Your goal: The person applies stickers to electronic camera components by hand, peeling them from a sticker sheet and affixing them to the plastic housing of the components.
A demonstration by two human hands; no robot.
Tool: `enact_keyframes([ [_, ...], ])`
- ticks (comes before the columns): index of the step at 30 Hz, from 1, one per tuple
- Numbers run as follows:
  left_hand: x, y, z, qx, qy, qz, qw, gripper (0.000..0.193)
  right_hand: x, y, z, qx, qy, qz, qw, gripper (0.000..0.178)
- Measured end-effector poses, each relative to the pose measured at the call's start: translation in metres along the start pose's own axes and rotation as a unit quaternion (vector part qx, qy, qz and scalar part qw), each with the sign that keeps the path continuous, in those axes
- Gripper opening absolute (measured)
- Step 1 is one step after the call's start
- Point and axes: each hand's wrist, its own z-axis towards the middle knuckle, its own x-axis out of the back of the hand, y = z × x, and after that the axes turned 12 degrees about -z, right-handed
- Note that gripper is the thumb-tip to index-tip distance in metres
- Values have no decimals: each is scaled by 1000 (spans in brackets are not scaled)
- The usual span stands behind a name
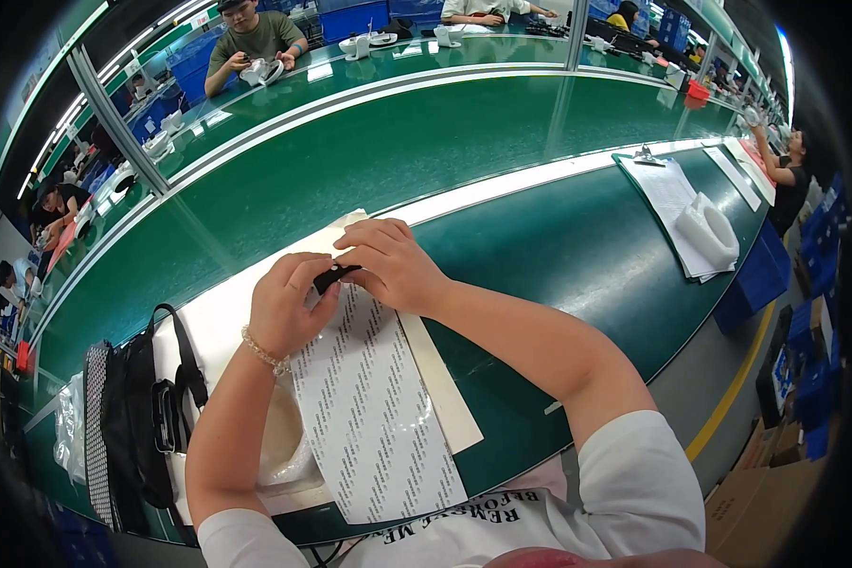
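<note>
Between the fingers of both hands is a small curved black part (333, 276), mostly covered by the fingers, so its exact kind does not show. My left hand (289, 301), with a beaded bracelet at the wrist, pinches its left side. From the right, my right hand (396, 265) closes over its other end. Beneath the hands lies a long white sheet (374, 417) printed with slanting rows of text, resting on cream-coloured card (450, 402). A roll of clear wrap (289, 440) shows partly behind my left forearm.
A black strapped bag (131, 426) lies at the left beside clear plastic (69, 431). On the right of the green table (530, 256) are a clipboard (661, 185) and a white foam-wrapped piece (707, 230). Across the green conveyor (426, 128), a person (256, 47) handles a white part.
</note>
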Motion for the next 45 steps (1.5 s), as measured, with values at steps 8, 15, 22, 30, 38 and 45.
enact_keyframes([
  [8,3,-5,3,-7,5,9,1000,26,4,3,7,12,-18,0,1000,30],
  [15,3,-6,-5,-3,4,-3,1000,28,-1,-2,3,-4,-25,13,1000,31],
  [22,0,-4,-1,-1,0,-9,1000,30,4,-2,2,-10,-29,29,999,34],
  [30,-1,-3,2,-23,0,-4,1000,27,7,2,3,-15,-38,38,998,22],
  [38,2,0,4,-25,-47,6,999,26,2,2,2,-15,-28,31,999,14],
  [45,4,-3,1,11,-22,-27,999,15,0,1,3,-13,-20,39,999,14],
])
